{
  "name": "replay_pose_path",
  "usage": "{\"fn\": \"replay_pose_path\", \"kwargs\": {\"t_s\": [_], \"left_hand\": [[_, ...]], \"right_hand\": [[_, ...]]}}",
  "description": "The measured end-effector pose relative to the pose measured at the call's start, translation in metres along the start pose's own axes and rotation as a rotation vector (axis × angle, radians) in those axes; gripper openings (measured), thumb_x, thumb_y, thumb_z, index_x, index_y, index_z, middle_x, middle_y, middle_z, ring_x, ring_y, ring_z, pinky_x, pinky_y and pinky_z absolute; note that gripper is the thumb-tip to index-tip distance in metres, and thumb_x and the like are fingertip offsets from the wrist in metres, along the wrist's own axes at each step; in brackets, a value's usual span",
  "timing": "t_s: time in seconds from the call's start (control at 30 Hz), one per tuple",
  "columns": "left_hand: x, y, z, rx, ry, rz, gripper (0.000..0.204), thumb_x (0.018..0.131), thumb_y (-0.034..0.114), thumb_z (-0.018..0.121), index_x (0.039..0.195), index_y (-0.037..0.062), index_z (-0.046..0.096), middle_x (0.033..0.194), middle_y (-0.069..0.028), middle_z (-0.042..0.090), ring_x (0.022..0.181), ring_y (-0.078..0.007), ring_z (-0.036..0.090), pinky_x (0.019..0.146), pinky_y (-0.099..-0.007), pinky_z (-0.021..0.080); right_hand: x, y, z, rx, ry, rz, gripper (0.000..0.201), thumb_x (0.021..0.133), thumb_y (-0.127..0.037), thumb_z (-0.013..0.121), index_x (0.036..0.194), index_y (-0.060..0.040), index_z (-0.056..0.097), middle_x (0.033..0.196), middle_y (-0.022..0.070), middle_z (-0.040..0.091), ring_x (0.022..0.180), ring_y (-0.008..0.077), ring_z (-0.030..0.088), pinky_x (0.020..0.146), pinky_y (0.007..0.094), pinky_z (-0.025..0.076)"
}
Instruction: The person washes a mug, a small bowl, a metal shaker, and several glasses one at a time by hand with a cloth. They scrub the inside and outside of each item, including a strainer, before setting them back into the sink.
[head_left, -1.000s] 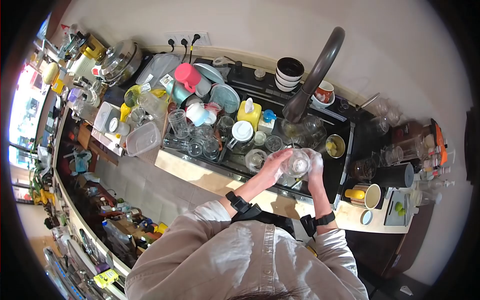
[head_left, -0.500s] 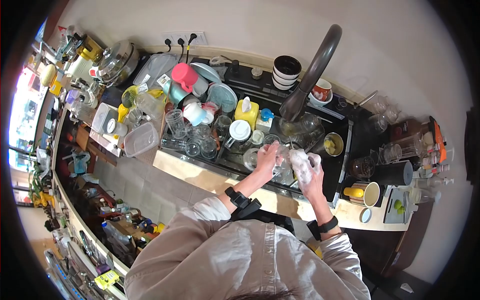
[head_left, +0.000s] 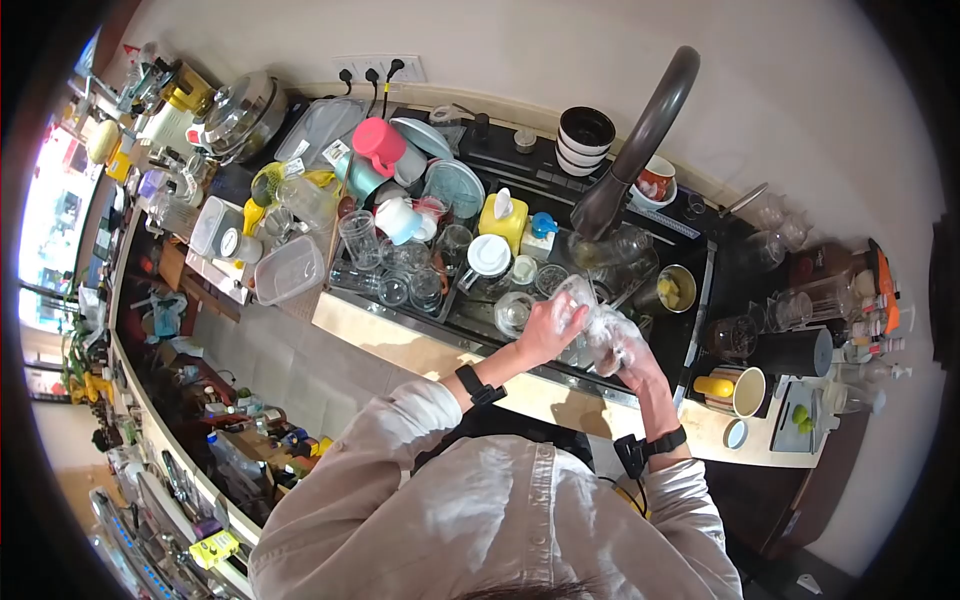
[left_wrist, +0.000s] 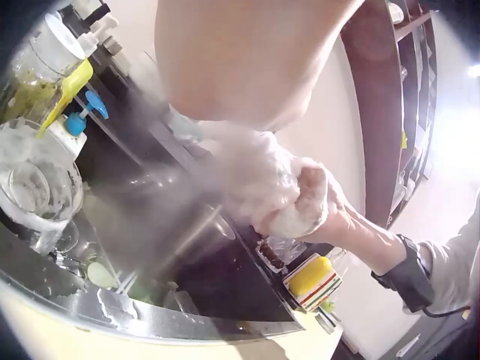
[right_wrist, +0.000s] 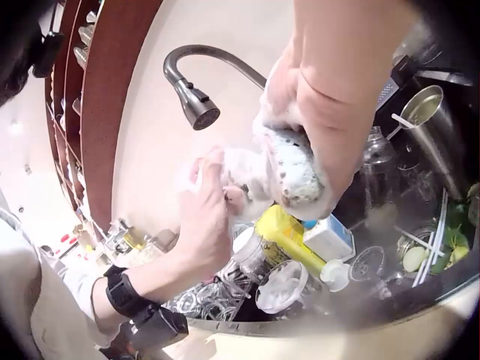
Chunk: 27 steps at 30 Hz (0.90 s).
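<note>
Over the sink, my left hand grips a clear glass streaked with suds. My right hand, coated in white foam, is close beside it on the right. A pale, speckled sponge full of lather sits in the curled right fingers, seen in the right wrist view. It is held up against the foamy side of the glass. Foam hides much of the glass and several fingertips. In the left wrist view the right hand shows beyond the left forearm.
A dark faucet arches over the sink. Many glasses crowd its left side, near a white-lidded jug and a yellow bottle. A metal cup stands at the right, and a striped cup on the counter.
The glass has swung from facing up between both hands to tilted away, held by the left hand. The right hand moved apart, then came back against the glass with the sponge.
</note>
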<state>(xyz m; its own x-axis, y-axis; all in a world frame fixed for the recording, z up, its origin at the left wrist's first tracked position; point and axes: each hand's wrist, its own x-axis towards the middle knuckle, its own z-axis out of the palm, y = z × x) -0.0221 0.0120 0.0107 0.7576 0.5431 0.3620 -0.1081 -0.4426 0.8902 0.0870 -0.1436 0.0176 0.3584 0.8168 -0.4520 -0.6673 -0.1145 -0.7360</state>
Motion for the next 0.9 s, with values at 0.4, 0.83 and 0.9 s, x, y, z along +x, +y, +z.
{"fn": "replay_pose_path", "kwargs": {"t_s": [0.4, 0.83, 0.9], "left_hand": [[0.024, 0.001, -0.064, -0.280, 0.039, -0.636, 0.024, 0.093, 0.019, 0.058, 0.085, -0.0025, 0.051, 0.071, -0.0059, 0.055, 0.055, -0.0079, 0.052, 0.044, -0.0266, 0.042], [-0.001, 0.001, -0.099, -0.092, 0.152, -0.507, 0.025, 0.092, 0.019, 0.059, 0.080, -0.0007, 0.049, 0.075, -0.0039, 0.055, 0.061, -0.0056, 0.051, 0.049, -0.0233, 0.047], [-0.005, 0.002, -0.102, -0.104, 0.174, -0.514, 0.025, 0.092, 0.019, 0.059, 0.079, -0.0007, 0.049, 0.073, -0.0035, 0.055, 0.060, -0.0053, 0.050, 0.049, -0.0231, 0.046]], "right_hand": [[0.005, -0.012, 0.060, -1.374, 0.238, -0.525, 0.023, 0.088, -0.028, 0.055, 0.104, -0.0118, 0.058, 0.104, 0.0160, 0.056, 0.090, 0.0352, 0.058, 0.079, 0.0439, 0.049], [0.124, 0.084, 0.082, -2.182, 0.003, -0.247, 0.022, 0.084, -0.017, 0.052, 0.090, -0.0059, 0.071, 0.099, 0.0128, 0.064, 0.092, 0.0232, 0.063, 0.079, 0.0358, 0.045], [0.131, 0.083, 0.085, -2.270, -0.040, -0.189, 0.024, 0.086, -0.018, 0.052, 0.094, -0.0080, 0.071, 0.101, 0.0118, 0.065, 0.093, 0.0220, 0.064, 0.079, 0.0358, 0.044]]}}
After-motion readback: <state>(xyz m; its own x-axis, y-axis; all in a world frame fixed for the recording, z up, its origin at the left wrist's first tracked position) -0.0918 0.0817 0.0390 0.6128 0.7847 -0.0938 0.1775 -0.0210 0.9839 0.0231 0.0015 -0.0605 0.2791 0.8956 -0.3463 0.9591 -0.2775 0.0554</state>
